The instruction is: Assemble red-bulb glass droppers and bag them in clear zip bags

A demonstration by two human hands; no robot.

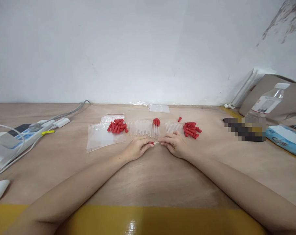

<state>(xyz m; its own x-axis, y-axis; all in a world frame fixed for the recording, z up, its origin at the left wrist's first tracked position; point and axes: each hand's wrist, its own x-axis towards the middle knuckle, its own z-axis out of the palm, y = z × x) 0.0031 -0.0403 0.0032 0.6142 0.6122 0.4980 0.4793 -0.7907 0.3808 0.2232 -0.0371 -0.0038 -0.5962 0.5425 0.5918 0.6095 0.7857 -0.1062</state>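
My left hand (137, 147) pinches a red rubber dropper bulb (151, 143), mostly hidden by the fingers. A thin clear dropper tube (156, 142) runs from the bulb to my right hand (175, 144), whose fingertips are closed on its other end. How far the tube sits inside the bulb I cannot tell. Just beyond my hands lies a row of clear tubes (140, 128), and a few at its right end carry red bulbs (156, 121). More tubes (172, 126) lie behind my right hand. Loose red bulbs form a left pile (118, 126) and a right pile (190, 129).
Clear plastic bags (99, 137) lie under and beside the left pile. One red bulb (179, 119) lies apart near the back. A power strip (32, 133) with cables is at left. A water bottle (268, 101) and a blue tissue pack (285, 140) are at right.
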